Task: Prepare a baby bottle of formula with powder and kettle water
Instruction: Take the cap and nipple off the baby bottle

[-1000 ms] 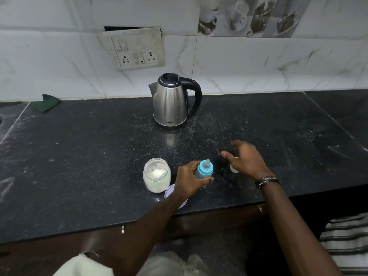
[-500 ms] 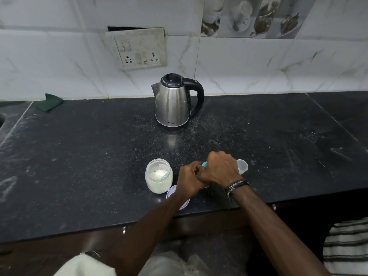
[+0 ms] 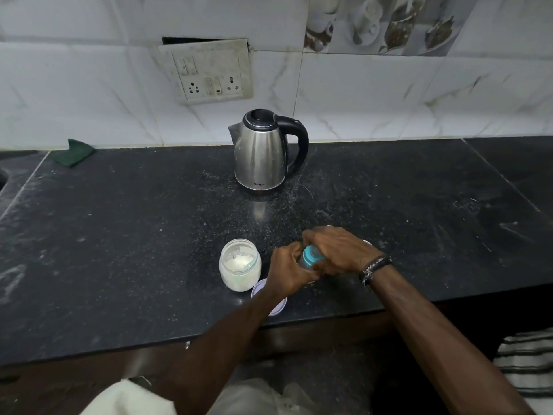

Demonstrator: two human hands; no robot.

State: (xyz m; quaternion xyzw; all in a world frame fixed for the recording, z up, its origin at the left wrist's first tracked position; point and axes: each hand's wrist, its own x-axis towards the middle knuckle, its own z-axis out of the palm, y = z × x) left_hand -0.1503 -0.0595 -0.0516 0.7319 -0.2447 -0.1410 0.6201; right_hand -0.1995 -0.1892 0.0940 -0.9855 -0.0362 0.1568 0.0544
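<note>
Up close in the head view, I see both hands closed on the baby bottle (image 3: 311, 259) near the front edge of the black counter (image 3: 119, 250). My left hand (image 3: 288, 272) wraps its fingers around the bottle's body; my right hand (image 3: 338, 250) clamps down over the teal collar, hiding the teat. Just left of the bottle stands the open jar of white powder (image 3: 240, 265), its lid (image 3: 269, 298) flat on the counter beside it, partly under my left wrist. Well behind them, the steel kettle (image 3: 263, 152) stands upright near the tiled wall (image 3: 389, 100).
</note>
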